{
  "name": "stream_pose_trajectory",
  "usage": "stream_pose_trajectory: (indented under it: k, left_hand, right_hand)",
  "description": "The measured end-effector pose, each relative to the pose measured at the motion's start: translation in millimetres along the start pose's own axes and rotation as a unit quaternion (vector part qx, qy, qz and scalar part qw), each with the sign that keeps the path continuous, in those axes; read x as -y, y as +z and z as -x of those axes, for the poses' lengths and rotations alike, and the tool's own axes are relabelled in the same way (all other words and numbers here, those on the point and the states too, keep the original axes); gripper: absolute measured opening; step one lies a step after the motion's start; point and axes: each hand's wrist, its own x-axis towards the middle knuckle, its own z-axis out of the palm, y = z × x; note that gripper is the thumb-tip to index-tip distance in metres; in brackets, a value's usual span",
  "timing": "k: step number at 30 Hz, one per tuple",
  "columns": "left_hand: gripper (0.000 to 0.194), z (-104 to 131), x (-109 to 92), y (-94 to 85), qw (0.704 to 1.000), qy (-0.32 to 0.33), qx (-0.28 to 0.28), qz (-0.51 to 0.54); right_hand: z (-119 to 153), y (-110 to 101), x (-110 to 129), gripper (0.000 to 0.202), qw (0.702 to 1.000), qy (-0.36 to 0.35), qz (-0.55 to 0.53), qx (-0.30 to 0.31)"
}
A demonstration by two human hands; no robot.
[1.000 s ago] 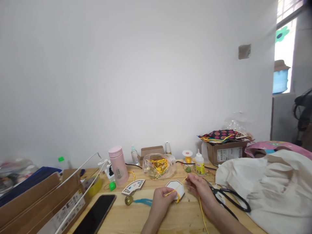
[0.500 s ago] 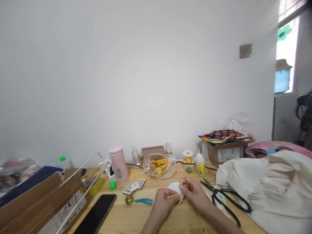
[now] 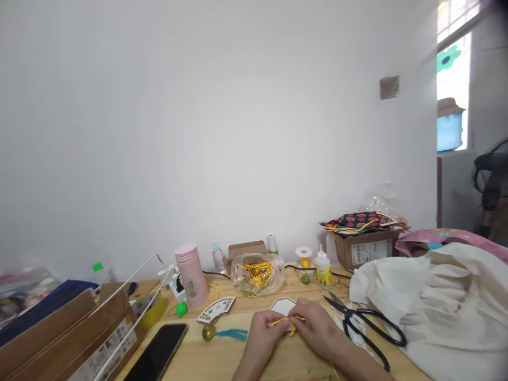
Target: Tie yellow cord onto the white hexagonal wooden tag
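Note:
Low in the middle of the head view, my left hand [image 3: 262, 335] pinches a yellow cord [image 3: 292, 331]. Close beside it, my right hand [image 3: 316, 326] is closed on the same cord, and the fingertips of both hands nearly meet. A small loop or knot of the cord hangs between them, its details too small to tell. A white hexagonal piece with a dark outline [image 3: 282, 305] lies just behind the fingers, partly covered by them. A loose length of cord trails below my right wrist.
Black scissors [image 3: 367, 325] lie open at the right, beside white cloth [image 3: 436, 312]. Behind the hands stand a glue bottle [image 3: 324, 271], a cord spool [image 3: 304, 259] and a plastic bag [image 3: 257, 275]. At the left are a fan-shaped piece [image 3: 216, 310], a phone [image 3: 156, 352] and a pink bottle [image 3: 191, 275].
My right hand has come down and left towards my left hand, so the fingertips are closer together at the cord. The whole view has shifted slightly.

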Motion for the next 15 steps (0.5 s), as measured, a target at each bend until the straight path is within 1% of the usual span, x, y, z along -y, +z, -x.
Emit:
stream_pose_trajectory:
  k: [3, 7, 11, 15]
  left_hand:
    - [0.027, -0.1, 0.0, 0.4, 1.0, -0.005, -0.005, -0.009]
    - [0.026, -0.8, 2.9, 1.6, 1.0, -0.009, -0.013, 0.009]
    - [0.026, -0.7, 3.8, 2.5, 1.0, -0.015, -0.008, 0.014]
    - [0.026, 1.6, 1.2, 2.4, 0.999, -0.028, 0.003, 0.041]
  right_hand:
    - [-1.2, -1.1, 0.5, 0.02, 1.0, 0.004, 0.011, 0.008]
    - [-2.8, -2.1, 0.4, 0.017, 1.0, 0.021, 0.022, 0.004]
    - [-3.1, -4.9, 0.9, 0.014, 0.999, 0.031, 0.031, -0.003]
    - [-1.1, -8.5, 3.7, 0.014, 0.999, 0.025, 0.029, 0.005]
